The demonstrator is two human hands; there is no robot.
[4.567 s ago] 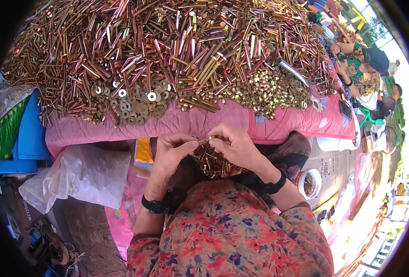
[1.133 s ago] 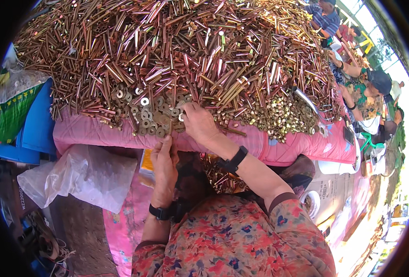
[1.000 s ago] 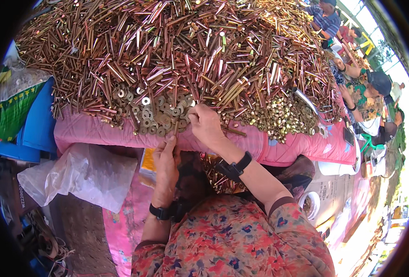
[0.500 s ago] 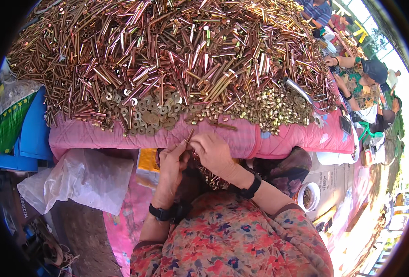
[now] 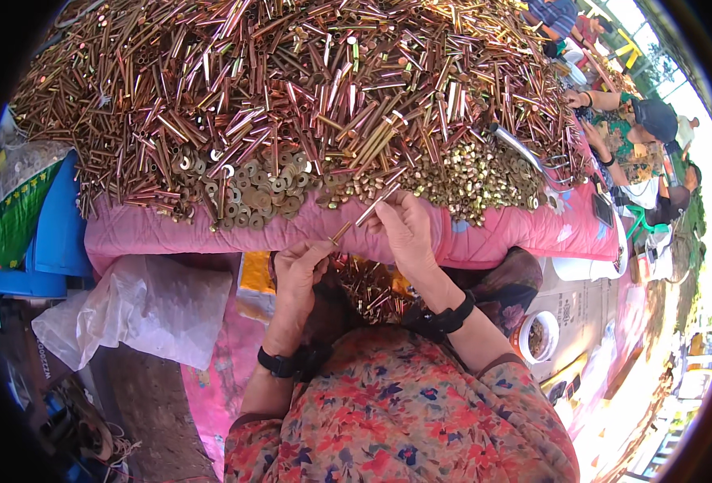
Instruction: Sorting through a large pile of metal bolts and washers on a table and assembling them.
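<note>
1. Head view: the left hand (image 5: 298, 270) pinches a thin rod (image 5: 343, 230) between thumb and finger, by the pink quilt (image 5: 171, 233).
2. Just beside it, the right hand's (image 5: 409, 235) fingers clamp a metal tube (image 5: 367, 214).
3. Ideally, align their facing ends, grips steady.

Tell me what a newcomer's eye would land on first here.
Probably the huge, glittering heap of coppery metal pieces filling the top of the view. Along its near edge, on a pink quilt, flat round washers lie left of centre and small gold-coloured pieces to the right. Below, the left hand holds a slim rod and the right hand a shiny metal stick.
</note>
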